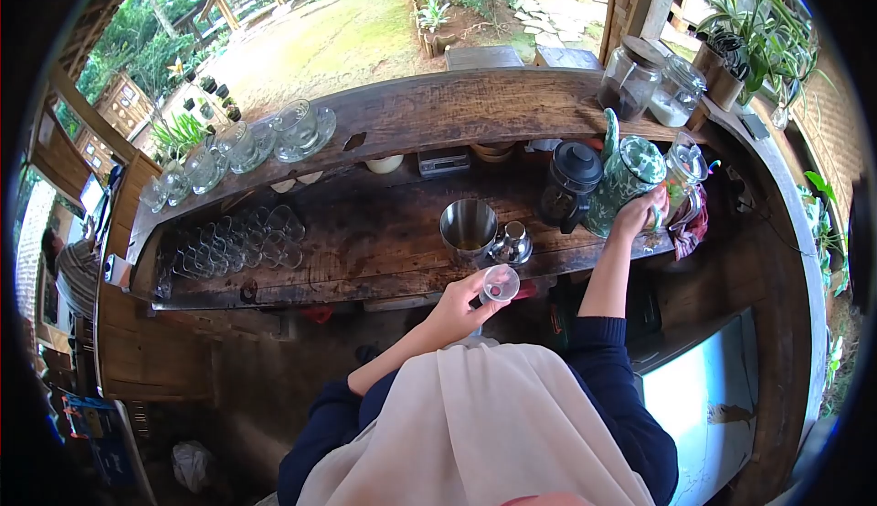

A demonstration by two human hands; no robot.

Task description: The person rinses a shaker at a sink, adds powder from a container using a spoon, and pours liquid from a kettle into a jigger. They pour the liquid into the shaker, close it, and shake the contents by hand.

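Observation:
My left hand (456, 307) is closed around a small clear cup (500, 285), held just off the counter's near edge; a little reddish spot shows in it. My right hand (641, 215) grips the handle of a green-and-white speckled enamel teapot (614, 186), which appears to rest on the counter. Between my hands stand an open metal shaker tin (468, 228) and a shiny metal shaker top (512, 245). A black-lidded French press (568, 186) is directly left of the teapot, and a clear glass pitcher (685, 170) is on its right.
Upside-down-looking glasses (247, 241) crowd the left of the wooden counter (384, 223). Cups on saucers (297, 131) line the raised shelf (429, 109); two lidded jars (630, 81) stand at its right. A scale (444, 163) sits beneath. Another person (78, 268) is far left.

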